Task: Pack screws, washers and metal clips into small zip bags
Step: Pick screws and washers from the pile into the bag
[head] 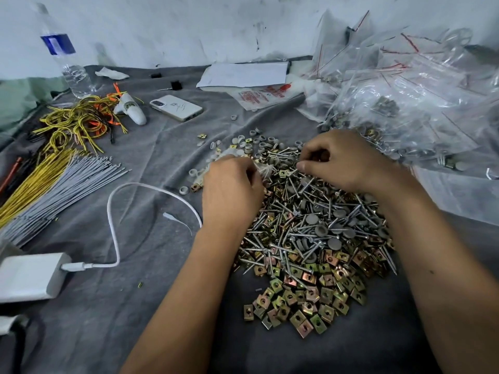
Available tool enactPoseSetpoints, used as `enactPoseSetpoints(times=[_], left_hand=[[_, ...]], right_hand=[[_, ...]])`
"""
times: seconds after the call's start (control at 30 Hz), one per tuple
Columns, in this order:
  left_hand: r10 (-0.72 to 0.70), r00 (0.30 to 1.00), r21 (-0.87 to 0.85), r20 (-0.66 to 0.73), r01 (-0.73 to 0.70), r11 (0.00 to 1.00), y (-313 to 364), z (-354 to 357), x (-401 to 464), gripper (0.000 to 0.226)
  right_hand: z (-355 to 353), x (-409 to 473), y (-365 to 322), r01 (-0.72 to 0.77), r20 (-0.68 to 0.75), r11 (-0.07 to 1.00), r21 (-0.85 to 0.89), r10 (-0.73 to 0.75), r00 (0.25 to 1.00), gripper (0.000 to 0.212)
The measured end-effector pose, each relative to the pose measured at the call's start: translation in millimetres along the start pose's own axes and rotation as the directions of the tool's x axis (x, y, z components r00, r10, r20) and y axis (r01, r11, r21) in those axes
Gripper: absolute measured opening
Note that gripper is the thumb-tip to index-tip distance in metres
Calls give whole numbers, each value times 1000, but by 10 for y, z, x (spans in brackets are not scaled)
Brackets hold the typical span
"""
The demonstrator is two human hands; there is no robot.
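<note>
Fingers of the right hand curled and pinched together at the far edge of the pile, tips down among screws; whatever sits in the pinch too small to make out. Left hand just beside, fingers bunched around a crumpled clear zip bag, its mouth toward the right fingertips. Both hands almost touching over the heap's far-left side. Below the wrists, nearer the body, screws tangled with grey washers, then a spread of brass-coloured metal clips on the grey cloth. More washers scattered beyond the left knuckles. Filled bags heaped at far right. Phone, water bottle, cable ties and a white charger off to the left, well apart from the hands.
</note>
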State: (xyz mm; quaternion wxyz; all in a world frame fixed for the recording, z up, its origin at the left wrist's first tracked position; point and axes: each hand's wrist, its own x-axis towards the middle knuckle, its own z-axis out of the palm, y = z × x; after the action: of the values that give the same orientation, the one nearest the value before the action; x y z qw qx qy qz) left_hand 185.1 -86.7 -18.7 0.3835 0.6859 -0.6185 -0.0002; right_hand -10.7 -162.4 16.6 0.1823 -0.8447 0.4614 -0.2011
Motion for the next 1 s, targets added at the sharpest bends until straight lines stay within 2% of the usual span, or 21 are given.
enactPoseSetpoints(times=[0.1, 0.17, 0.3, 0.47, 0.6, 0.83, 0.9, 1.0], left_hand=[[-25, 999, -68, -21, 24, 997, 11, 6, -5, 17], [-45, 998, -113, -36, 41, 993, 13, 12, -9, 19], [-37, 997, -176, -64, 26, 984, 6, 42, -3, 14], [40, 987, -245, -157, -79, 966, 29, 73, -5, 8], [-17, 979, -311, -201, -47, 949, 45, 93, 3, 10], [-143, 968, -373, -206, 57, 926, 45, 66, 13, 10], [-152, 968, -376, -197, 69, 924, 63, 64, 11, 11], [-294, 938, -514, -185, 163, 842, 73, 71, 24, 15]], right_hand=[[21, -9, 17, 18, -162, 992, 125, 2, 987, 6], [52, -21, -14, 89, -239, 982, 169, -47, 970, 4], [143, -24, -125, 239, -214, 967, 90, -215, 953, 6], [222, 2, -251, 282, -191, 958, -52, -287, 939, 6], [273, 11, -320, 261, -265, 963, -61, -268, 926, 13], [169, -34, -177, 199, -383, 957, 210, -107, 918, 16], [118, -31, -77, 126, -328, 978, 166, -66, 942, 13], [101, -16, 36, -5, -99, 1000, -21, 3, 995, 22]])
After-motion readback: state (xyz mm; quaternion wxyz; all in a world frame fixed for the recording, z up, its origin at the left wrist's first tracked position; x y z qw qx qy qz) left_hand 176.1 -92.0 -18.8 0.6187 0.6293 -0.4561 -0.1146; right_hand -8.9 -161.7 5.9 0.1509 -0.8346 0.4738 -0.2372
